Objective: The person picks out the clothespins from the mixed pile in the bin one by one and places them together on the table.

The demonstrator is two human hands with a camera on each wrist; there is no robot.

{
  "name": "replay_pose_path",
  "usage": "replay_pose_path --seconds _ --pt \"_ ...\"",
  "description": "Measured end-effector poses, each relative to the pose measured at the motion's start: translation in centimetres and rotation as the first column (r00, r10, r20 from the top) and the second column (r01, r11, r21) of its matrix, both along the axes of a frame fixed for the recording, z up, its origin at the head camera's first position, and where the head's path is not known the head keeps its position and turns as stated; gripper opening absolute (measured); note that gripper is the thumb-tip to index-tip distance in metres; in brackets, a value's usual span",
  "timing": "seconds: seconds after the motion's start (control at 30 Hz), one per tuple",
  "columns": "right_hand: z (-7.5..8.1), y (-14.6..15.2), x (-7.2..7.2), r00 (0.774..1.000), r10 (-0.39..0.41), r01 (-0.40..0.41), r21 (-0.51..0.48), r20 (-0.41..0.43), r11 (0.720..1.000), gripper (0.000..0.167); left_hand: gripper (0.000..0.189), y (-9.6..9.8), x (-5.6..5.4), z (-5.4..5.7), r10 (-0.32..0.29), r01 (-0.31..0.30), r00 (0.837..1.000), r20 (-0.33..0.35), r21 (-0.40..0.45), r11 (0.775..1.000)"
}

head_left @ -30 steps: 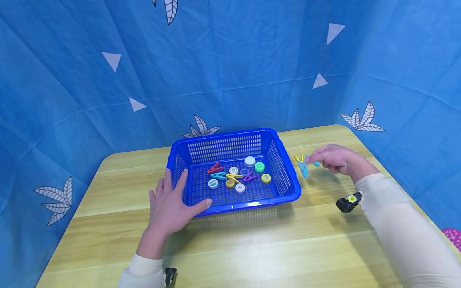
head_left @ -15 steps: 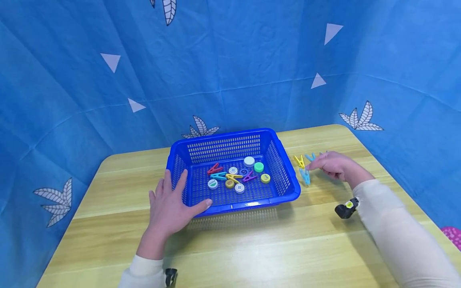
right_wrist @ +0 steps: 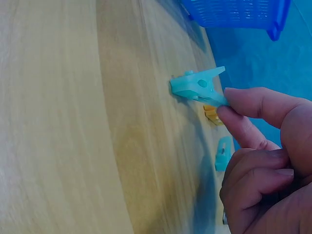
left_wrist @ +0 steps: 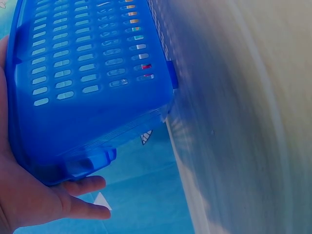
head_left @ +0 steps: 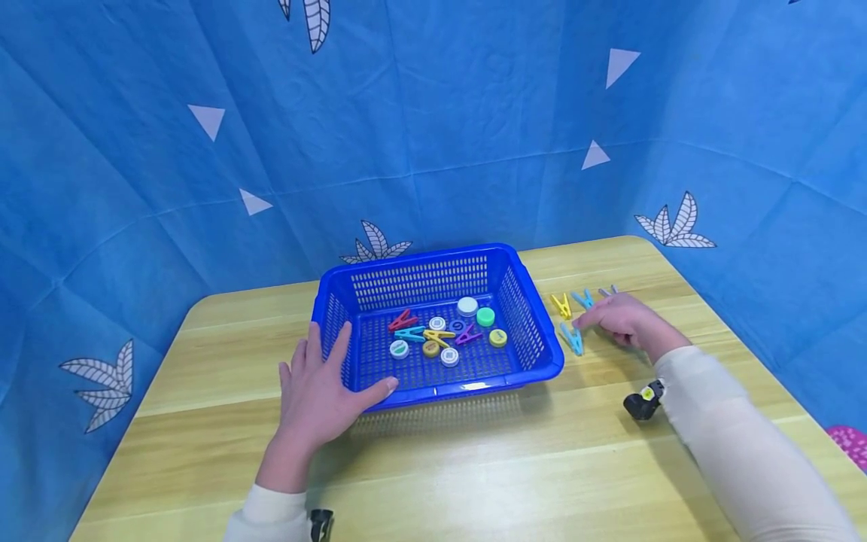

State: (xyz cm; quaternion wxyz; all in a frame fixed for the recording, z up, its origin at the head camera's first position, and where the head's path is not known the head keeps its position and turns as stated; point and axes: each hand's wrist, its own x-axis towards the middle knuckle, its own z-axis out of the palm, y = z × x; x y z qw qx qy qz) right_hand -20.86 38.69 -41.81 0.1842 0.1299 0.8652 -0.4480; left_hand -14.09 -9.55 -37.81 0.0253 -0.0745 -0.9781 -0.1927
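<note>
At the front left corner of the blue plastic basket (head_left: 474, 387), my left hand (head_left: 318, 395) rests on the rim with spread, straight fingers. On the basket's right, my right hand (head_left: 626, 324) pinches one arm of a light blue clothespin (right_wrist: 195, 84) between thumb and index finger, the other fingers curled in. That clothespin's jaw end is down at the tabletop. Just behind it lie a yellow clothespin (head_left: 561, 305), a second blue clothespin (head_left: 584, 299) and a greyish purple clothespin (head_left: 607, 290), the last partly hidden by the right hand.
Inside the basket lie a red clothespin (head_left: 403, 320), a blue one, a yellow one and a purple clothespin (head_left: 469, 335), among several bottle caps such as a green cap (head_left: 485, 316). A blue curtain (head_left: 433, 113) hangs behind the wooden table (head_left: 474, 474).
My right hand has brought the light blue clothespin down and slightly toward me, onto the table in front of the other clothespins. The left hand stays at the basket.
</note>
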Motion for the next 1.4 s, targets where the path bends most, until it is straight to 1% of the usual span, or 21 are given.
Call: replay_pose_path --seconds 0.1,0.3,0.5,0.67,0.8,0.9,1.07,1.23,1.4 --pt "-0.3 -0.2 -0.1 1.000 -0.005 0.005 0.001 -0.013 1.000 0.043 0.123 0.0 0.1 -0.1 0.002 -0.002 1.000 -0.004 -0.002 1.000" --pt "-0.7 -0.5 -0.1 0.999 -0.007 0.008 0.009 -0.034 1.000 0.045 0.123 -0.1 0.1 -0.2 0.000 0.001 1.000 -0.011 0.002 1.000" --pt "-0.5 -0.4 -0.1 0.998 0.004 -0.003 0.021 -0.059 1.000 0.040 0.123 -0.1 0.0 -0.1 -0.004 0.004 1.000 -0.024 -0.006 1.000" --pt "0.2 -0.3 0.2 0.996 0.016 -0.015 0.012 -0.091 1.000 0.037 0.123 -0.1 0.0 0.0 -0.001 0.001 1.000 -0.023 -0.001 1.000" --pt "1.0 -0.3 0.3 0.995 0.020 -0.020 -0.001 -0.098 1.000 0.040 0.123 -0.1 0.0 0.1 -0.001 0.001 1.000 -0.022 0.002 1.000" --pt "1.6 -0.4 0.3 0.994 0.012 -0.013 -0.011 -0.104 1.000 0.046 0.123 -0.1 0.0 0.0 -0.003 0.003 1.000 -0.028 0.002 1.000" --pt "2.4 -0.8 0.2 0.990 -0.010 0.001 -0.068 -0.141 0.998 0.052 0.123 -0.1 -0.1 -0.2 -0.002 0.002 0.999 -0.038 0.004 1.000" --pt "3.3 -1.4 0.3 0.985 -0.016 -0.003 -0.112 -0.173 0.994 0.052 0.123 -0.2 0.0 -0.3 -0.003 0.003 0.999 -0.036 0.005 1.000" --pt "4.1 -1.9 0.4 0.978 -0.027 -0.002 -0.137 -0.209 0.991 0.049 0.123 -0.1 0.0 -0.3 -0.004 0.004 0.999 -0.033 0.005 1.000"
